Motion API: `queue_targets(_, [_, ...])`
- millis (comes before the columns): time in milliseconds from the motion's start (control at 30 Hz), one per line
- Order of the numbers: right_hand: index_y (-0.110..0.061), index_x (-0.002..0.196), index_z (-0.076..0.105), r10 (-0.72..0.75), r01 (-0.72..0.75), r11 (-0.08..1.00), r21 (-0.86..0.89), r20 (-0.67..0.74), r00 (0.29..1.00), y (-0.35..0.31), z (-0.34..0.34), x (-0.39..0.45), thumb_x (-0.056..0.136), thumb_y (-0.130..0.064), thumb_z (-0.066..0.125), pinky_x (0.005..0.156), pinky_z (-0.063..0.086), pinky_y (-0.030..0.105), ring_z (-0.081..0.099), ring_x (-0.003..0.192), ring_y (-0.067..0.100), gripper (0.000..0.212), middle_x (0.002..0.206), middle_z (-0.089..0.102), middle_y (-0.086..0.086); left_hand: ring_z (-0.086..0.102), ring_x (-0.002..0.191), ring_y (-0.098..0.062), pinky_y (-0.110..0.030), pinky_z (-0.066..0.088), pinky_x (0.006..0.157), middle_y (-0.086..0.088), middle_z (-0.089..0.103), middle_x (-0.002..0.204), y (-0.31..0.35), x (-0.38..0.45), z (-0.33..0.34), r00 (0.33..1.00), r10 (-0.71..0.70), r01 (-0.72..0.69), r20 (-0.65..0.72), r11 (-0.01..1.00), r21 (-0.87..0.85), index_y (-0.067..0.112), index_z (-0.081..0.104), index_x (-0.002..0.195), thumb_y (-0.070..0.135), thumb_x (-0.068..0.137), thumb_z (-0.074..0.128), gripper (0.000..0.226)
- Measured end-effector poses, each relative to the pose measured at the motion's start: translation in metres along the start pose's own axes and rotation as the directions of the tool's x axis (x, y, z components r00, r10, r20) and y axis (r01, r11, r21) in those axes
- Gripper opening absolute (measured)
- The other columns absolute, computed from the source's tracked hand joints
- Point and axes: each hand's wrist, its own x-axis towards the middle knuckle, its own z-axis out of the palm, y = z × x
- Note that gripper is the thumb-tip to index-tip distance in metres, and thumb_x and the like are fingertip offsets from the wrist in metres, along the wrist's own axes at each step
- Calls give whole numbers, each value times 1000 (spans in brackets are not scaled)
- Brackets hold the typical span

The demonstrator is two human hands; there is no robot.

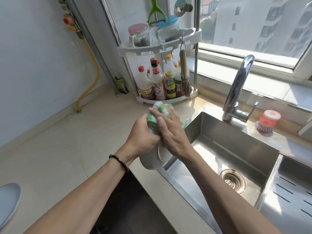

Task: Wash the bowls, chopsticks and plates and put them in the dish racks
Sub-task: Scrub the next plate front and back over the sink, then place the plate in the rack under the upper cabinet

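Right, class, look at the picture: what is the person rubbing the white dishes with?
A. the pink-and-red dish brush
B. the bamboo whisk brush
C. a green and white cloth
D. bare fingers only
C: a green and white cloth is bunched between the left hand and right hand over the white dishes, while the dish brush sits by the tap.

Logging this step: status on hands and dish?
Left hand grips white round bowl. Right hand presses green-white cloth on it. Over counter beside steel sink. Nothing obstructing.
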Motion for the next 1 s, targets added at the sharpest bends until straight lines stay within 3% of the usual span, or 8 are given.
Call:
queue_targets(167, [-25, 145, 52, 135, -140, 981, 133, 46, 990, -9, 20, 4, 108, -40, 29, 114, 37, 38, 46, 129, 14, 46, 146, 52, 7, 66, 80, -20, -34, 55, 67, -6, 70, 93, -17, -33, -24, 997, -36, 40, -62, 996, 74, 11, 63, 102, 1, 65, 85, 44])
queue_targets(333, [-26, 151, 42, -11, 4, 999, 35, 189, 982, -44, 69, -30, 108, -39, 29, 119, 15, 30, 23, 145, 12, 47, 158, 33, -5, 71, 89, -17, -34, 59, 76, 3, 73, 95, -35, -78, -65, 998, -25, 27, -58, 999, 44, 20, 65, 105, 5, 62, 85, 50])
queue_targets(433, [-21, 129, 64, 213, -236, 964, 126, 169, 962, -54, 97, -40, 109, -41, 28, 103, 42, 32, 55, 122, 18, 46, 133, 61, 2, 64, 81, -18, -30, 52, 66, 2, 67, 91, -49, -128, -95, 996, -2, 13, -88, 992, 125, 20, 64, 102, 20, 58, 78, 46])
queue_targets(500, [-19, 91, 71, 492, -526, 827, 197, 196, 848, -64, 124, -54, 105, -47, 37, 73, 48, 34, 64, 82, 24, 46, 90, 70, 8, 63, 79, -16, -30, 50, 64, 4, 65, 90, -62, -165, -114, 995, 18, -4, -95, 989, 146, 24, 64, 102, 24, 57, 73, 46])
queue_targets(633, [-8, 88, 66, 656, -799, 525, 294, 459, 600, -88, 181, -101, 85, -60, 60, 63, 49, 36, 60, 67, 30, 51, 82, 62, 18, 55, 65, -16, -20, 40, 52, 10, 57, 76, -102, -252, -155, 997, 78, -67, -13, 921, 383, 33, 57, 97, 23, 64, 70, 37])
queue_targets(800, [2, 86, 59, 743, -848, 528, 52, 456, 490, -122, 270, -173, 85, -5, 59, 70, 55, 49, 58, 58, 30, 7, 71, 57, 17, 50, 48, -23, -22, 29, 49, 2, 57, 56, -159, -372, -198, 981, 194, -149, 14, 702, 697, 30, 50, 104, 19, 59, 68, 50])
queue_targets(900, [7, 80, 59, 763, -831, 555, -7, 403, 506, -139, 326, -209, 85, 5, 52, 73, 58, 57, 62, 63, 34, 9, 69, 58, 18, 68, 82, -22, -29, 43, 64, 5, 71, 87, -191, -435, -225, 988, 8, 94, -157, 772, 629, 32, 56, 106, 29, 71, 79, 42])
queue_targets(1000, [9, 85, 60, 766, -812, 581, -55, 373, 523, -155, 372, -242, 83, 7, 52, 77, 58, 53, 59, 67, 33, 9, 74, 55, 19, 42, 138, -11, -27, 36, 104, 7, 57, 138, -226, -495, -250, 898, -357, 414, -258, 884, 218, 29, 59, 126, 58, 66, 84, 71])
